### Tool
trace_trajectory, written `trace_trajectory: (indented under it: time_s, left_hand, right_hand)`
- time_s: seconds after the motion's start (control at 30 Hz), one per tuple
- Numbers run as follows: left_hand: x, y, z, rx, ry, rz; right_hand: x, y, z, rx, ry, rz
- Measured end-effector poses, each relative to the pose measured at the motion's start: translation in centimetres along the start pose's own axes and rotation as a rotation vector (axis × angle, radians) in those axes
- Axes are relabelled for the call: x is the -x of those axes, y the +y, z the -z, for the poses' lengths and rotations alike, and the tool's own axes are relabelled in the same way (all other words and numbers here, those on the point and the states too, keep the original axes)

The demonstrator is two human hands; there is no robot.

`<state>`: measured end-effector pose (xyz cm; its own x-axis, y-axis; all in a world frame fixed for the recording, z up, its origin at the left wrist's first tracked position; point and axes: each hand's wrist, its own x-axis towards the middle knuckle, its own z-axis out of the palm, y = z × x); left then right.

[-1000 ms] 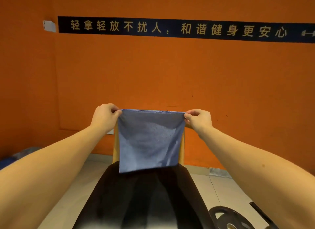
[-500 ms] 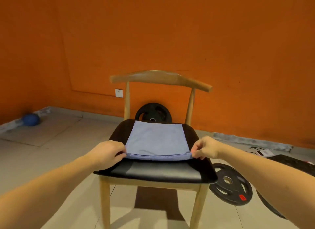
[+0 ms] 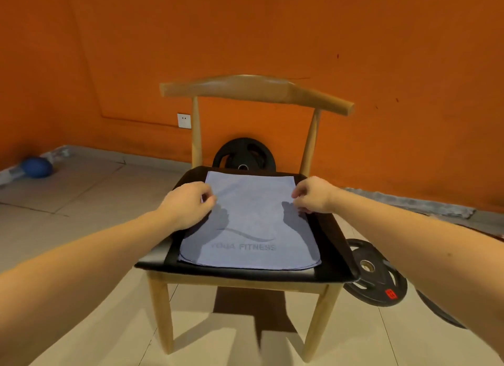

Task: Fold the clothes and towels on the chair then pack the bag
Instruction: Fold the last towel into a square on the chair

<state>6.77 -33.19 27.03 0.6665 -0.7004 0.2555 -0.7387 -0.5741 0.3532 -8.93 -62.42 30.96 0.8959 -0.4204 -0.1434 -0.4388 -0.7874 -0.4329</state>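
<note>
A light blue towel (image 3: 253, 223) printed "YOGA FITNESS" lies flat on the black seat of a wooden chair (image 3: 335, 245). It covers most of the seat. My left hand (image 3: 188, 204) is at the towel's left edge, fingers curled and pinched at the cloth. My right hand (image 3: 313, 195) does the same at the right edge, toward the back of the seat. Both hands cast shadows on the towel. No bag and no other clothes are in view.
A black weight plate (image 3: 242, 155) leans on the orange wall behind the chair. Two more weight plates (image 3: 377, 279) lie on the tiled floor to the right. A blue ball (image 3: 38, 167) rests in the left corner, and a wall socket (image 3: 184, 120) is behind the chair.
The towel went from hanging in the air between my hands to lying on the seat. My hands have moved from its near edge to its side edges farther back.
</note>
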Motion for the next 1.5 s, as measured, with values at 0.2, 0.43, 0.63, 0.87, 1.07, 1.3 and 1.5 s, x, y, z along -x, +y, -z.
trace_trajectory:
  time_s: [0.2,0.43,0.63,0.87,1.07,1.3,1.5]
  left_hand:
    - [-10.5,-0.4,-5.3,0.114,-0.108,0.203]
    - [-14.0,-3.3,-7.6,-0.235,-0.371,0.156]
    - [-13.5,-4.8,-9.0,-0.327,-0.353,0.130]
    - [-9.7,-2.5,-5.2,-0.056,-0.210,0.089]
    - [4.6,-0.3,-2.4,0.149,-0.193,-0.076]
    - [11.9,-1.9,-1.8,0.215,-0.113,-0.016]
    - [13.3,-2.0,-2.1,0.243,-0.037,-0.026]
  right_hand:
    - [-8.4,-2.2,-5.0,-0.008,0.146,0.010]
    - [-13.7,0.5,-7.4,0.379,0.064,-0.029]
    - [-14.3,1.7,-8.5,0.404,0.093,-0.037]
    - [-10.1,0.1,-6.6,0.221,0.162,0.017]
    - [2.6,0.7,-7.6,-0.023,0.141,0.233]
    - [11.7,5.1,-10.4,-0.152,0.134,0.356]
    - [12.5,5.3,-11.1,-0.268,0.338,0.255]
